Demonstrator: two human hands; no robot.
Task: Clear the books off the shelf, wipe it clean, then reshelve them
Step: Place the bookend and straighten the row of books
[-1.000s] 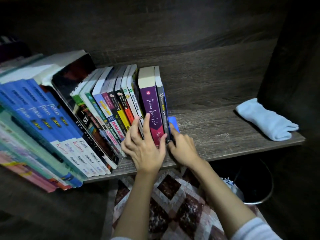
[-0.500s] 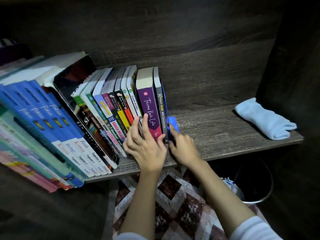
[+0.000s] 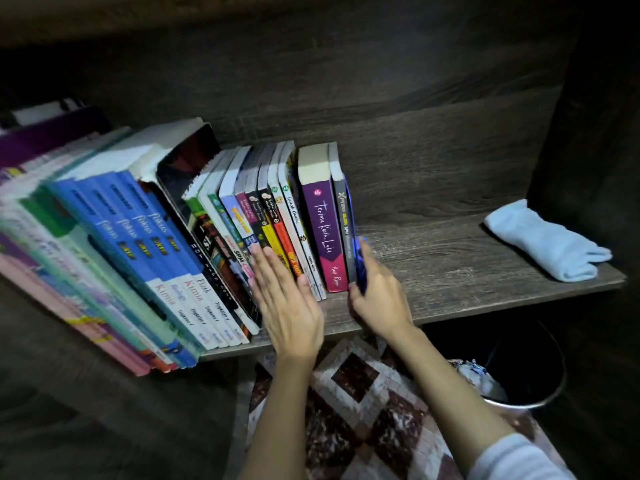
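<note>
Books [image 3: 145,237] lean left along the shelf [image 3: 450,268], the leftmost jutting past its front edge; the left hand [image 3: 289,306] lies flat, fingers straight, against the spines; the right hand [image 3: 379,303] pinches a thin blue book [image 3: 361,259] at the row's right end; a cloth [image 3: 543,240] lies well apart, far right. If the flat hand lifts, the slanted row may slide off the front; the pinched book may slip. Below the shelf, a bin [image 3: 530,405] holds pale crumpled matter, kind unclear.
</note>
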